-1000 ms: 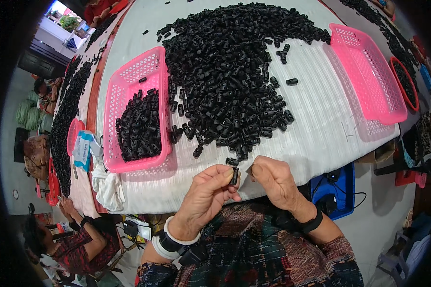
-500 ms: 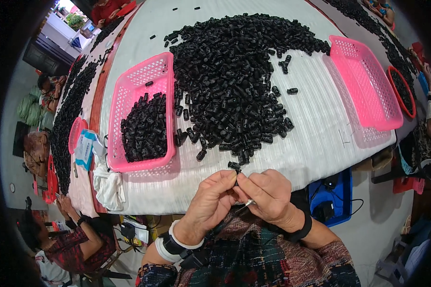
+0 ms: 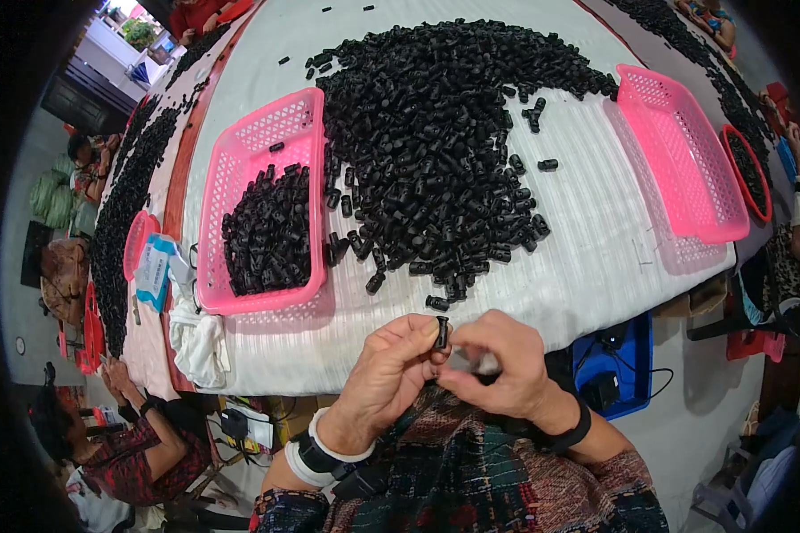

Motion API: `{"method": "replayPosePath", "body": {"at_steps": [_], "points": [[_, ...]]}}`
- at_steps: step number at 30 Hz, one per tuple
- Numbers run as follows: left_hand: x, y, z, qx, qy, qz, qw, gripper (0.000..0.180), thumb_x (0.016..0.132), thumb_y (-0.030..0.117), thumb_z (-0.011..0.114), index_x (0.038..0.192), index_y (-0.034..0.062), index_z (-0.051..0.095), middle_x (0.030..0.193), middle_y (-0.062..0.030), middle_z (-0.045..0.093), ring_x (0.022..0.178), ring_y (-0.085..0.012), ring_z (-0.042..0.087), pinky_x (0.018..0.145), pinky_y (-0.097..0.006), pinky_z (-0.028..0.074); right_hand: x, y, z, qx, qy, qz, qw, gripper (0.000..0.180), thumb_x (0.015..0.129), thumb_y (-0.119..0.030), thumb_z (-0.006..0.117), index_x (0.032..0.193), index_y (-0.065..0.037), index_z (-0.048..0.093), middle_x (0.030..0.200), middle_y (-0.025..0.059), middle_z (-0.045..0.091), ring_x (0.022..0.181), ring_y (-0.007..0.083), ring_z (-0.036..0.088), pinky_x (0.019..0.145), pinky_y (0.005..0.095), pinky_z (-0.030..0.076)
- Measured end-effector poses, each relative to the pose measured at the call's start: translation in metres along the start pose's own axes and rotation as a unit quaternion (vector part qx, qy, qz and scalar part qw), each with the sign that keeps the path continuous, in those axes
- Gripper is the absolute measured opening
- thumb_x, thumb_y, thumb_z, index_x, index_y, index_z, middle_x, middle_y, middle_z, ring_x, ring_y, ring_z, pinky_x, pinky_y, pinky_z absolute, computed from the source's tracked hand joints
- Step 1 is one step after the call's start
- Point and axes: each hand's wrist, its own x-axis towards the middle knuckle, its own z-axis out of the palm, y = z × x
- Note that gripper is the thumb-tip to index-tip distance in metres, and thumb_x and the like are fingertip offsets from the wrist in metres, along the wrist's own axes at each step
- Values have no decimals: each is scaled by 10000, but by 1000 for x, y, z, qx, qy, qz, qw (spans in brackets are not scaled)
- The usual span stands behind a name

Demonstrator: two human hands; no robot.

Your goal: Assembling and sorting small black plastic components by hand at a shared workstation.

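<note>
In my left hand (image 3: 393, 360), a small black plastic cord lock (image 3: 442, 332) stands upright, pinched between thumb and fingers near the table's front edge. Just to its right is my right hand (image 3: 500, 362), apart from the piece, its fingers curled and smeared by motion. A pale shiny blur shows among those fingers; I cannot make out what it is. Just beyond my hands, a single black cord lock (image 3: 437, 303) lies on its side. Behind it spreads a large heap of the same black pieces (image 3: 427, 160) on the white covered table.
At left stands a pink basket (image 3: 209, 222) partly filled with black pieces; another pink basket (image 3: 684, 160) is at right. A white cloth (image 3: 196, 342) and a blue-white packet (image 3: 154, 271) lie left. Below right is a blue crate (image 3: 631, 373). Other people work around neighbouring tables.
My right hand has drawn away from the left to the right, with its fingers parting from the cord lock. The piece now shows upright in my left hand.
</note>
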Motion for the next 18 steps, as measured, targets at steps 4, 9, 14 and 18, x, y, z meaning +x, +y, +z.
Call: {"method": "replayPosePath", "body": {"at_steps": [4, 9, 14, 18], "points": [[-1, 1, 0, 15, -18, -18, 1000, 142, 875, 133, 552, 916, -3, 564, 783, -51, 575, 680, -110, 532, 624, -271, 496, 1, 12, -4, 131, -45, 122, 983, 150, 844, -139, 562, 796, 3, 550, 682, 93, 547, 617, 215, 547, 552, 284, 427], [2, 0, -1, 26, -20, -27, 999, 133, 872, 124, 554, 912, -2, 568, 782, -49, 576, 685, -104, 534, 613, -269, 503, 0, 19, -4, 92, -93, 146, 981, 194, 895, -147, 496, 797, 12, 550, 667, 102, 520, 588, 230, 535, 536, 294, 424], [5, 1, 3, 41, 8, -27, 999, 146, 857, 124, 554, 857, -21, 544, 744, -92, 567, 629, -172, 581, 607, -272, 513, 0, 22, -5, 89, -100, 172, 976, 198, 892, -160, 509, 793, 5, 553, 667, 104, 518, 581, 243, 537, 523, 307, 420], [5, 1, 2, 48, 16, -23, 998, 147, 853, 126, 559, 862, -20, 546, 739, -91, 567, 625, -171, 580, 601, -266, 507, 1, 21, -6, 82, -113, 178, 974, 204, 891, -170, 513, 782, -1, 551, 658, 105, 511, 576, 246, 536, 514, 316, 415]]}}
